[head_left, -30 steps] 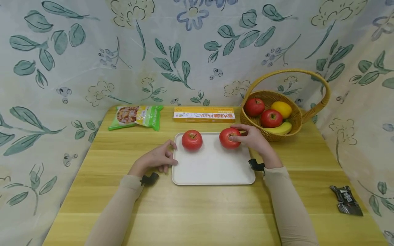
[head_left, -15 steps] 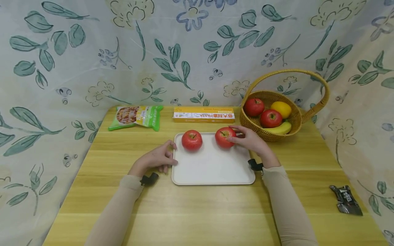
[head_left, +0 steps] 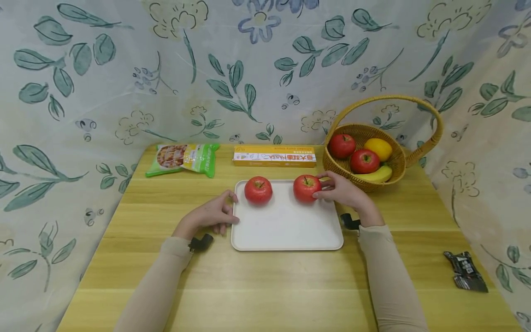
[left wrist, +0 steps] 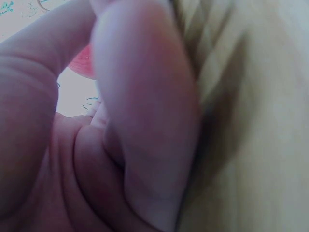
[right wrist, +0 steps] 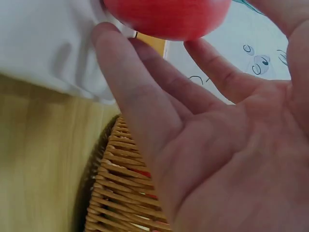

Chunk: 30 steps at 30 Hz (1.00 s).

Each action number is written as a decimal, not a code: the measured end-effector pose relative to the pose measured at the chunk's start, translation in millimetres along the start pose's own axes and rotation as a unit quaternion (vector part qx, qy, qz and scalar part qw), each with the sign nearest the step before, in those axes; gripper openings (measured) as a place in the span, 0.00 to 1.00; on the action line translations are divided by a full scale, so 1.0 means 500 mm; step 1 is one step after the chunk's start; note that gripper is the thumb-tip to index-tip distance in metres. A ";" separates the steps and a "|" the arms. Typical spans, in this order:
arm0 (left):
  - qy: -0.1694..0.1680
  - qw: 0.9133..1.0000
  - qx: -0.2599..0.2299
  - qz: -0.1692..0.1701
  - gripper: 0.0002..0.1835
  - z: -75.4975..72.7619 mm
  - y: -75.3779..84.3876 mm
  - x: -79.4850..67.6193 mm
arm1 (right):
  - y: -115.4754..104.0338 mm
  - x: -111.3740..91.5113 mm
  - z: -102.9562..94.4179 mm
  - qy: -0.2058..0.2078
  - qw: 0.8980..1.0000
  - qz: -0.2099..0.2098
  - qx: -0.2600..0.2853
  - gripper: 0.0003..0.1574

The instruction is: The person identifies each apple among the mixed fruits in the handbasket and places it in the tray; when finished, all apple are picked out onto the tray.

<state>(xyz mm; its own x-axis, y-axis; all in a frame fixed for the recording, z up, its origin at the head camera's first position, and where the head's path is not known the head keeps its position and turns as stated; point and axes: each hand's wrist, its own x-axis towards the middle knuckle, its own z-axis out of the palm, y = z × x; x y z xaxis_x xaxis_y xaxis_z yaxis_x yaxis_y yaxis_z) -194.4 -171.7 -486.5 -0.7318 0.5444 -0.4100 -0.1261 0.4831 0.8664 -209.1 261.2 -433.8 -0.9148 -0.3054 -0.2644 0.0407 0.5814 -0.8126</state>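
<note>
A white rectangular tray lies on the wooden table. Two red apples sit along its far side, a left apple and a right apple. My left hand holds the tray's left rim, its thumb and index finger bent against the edge; curled fingers fill the left wrist view. At the right apple's right side is my right hand, fingertips touching or just beside it. In the right wrist view the fingers stretch fairly straight towards the underside of the apple; contact is hard to tell.
A handled wicker basket with apples, a yellow fruit and a banana stands behind the right hand. Behind the tray lies a pasta box. A green food bag lies back left, a small black packet at right.
The right apple shifts left on the tray, then slightly back right. My right hand draws a little to the right and its fingers cover less of the apple. My left hand stays put.
</note>
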 end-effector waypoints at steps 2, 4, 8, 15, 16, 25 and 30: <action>0.000 1.000 0.000 0.001 0.34 0.000 0.000 -0.001 | -0.001 0.000 -0.002 -0.002 1.000 -0.002 -0.002 0.47; 0.000 1.000 -0.001 0.003 0.34 -0.001 0.000 -0.001 | -0.005 -0.003 -0.006 0.004 1.000 -0.007 -0.017 0.47; 0.000 1.000 0.000 0.002 0.34 -0.002 0.000 -0.001 | -0.024 -0.017 -0.021 0.039 0.998 -0.013 -0.051 0.45; 0.004 1.000 0.000 -0.002 0.34 -0.004 -0.002 -0.003 | -0.034 -0.055 -0.078 0.223 0.974 -0.039 -0.021 0.49; 0.004 1.000 -0.001 -0.002 0.34 -0.004 -0.002 -0.003 | -0.030 -0.058 -0.087 0.254 0.966 -0.038 -0.005 0.49; 0.000 1.000 -0.004 0.005 0.34 -0.001 -0.007 0.002 | 0.059 -0.051 -0.156 0.326 0.945 0.015 0.022 0.56; -0.001 1.000 0.003 0.001 0.34 -0.001 -0.007 0.003 | 0.088 -0.042 -0.192 0.266 0.963 0.040 -0.031 0.60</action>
<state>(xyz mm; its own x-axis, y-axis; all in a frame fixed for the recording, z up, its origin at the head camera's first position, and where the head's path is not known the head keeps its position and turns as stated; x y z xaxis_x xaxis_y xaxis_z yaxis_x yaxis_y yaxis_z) -195.5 -172.7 -489.9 -0.7308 0.5463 -0.4093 -0.1205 0.4869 0.8651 -226.7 365.5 -413.9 -0.9868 0.1615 -0.0086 0.1108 0.6363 -0.7634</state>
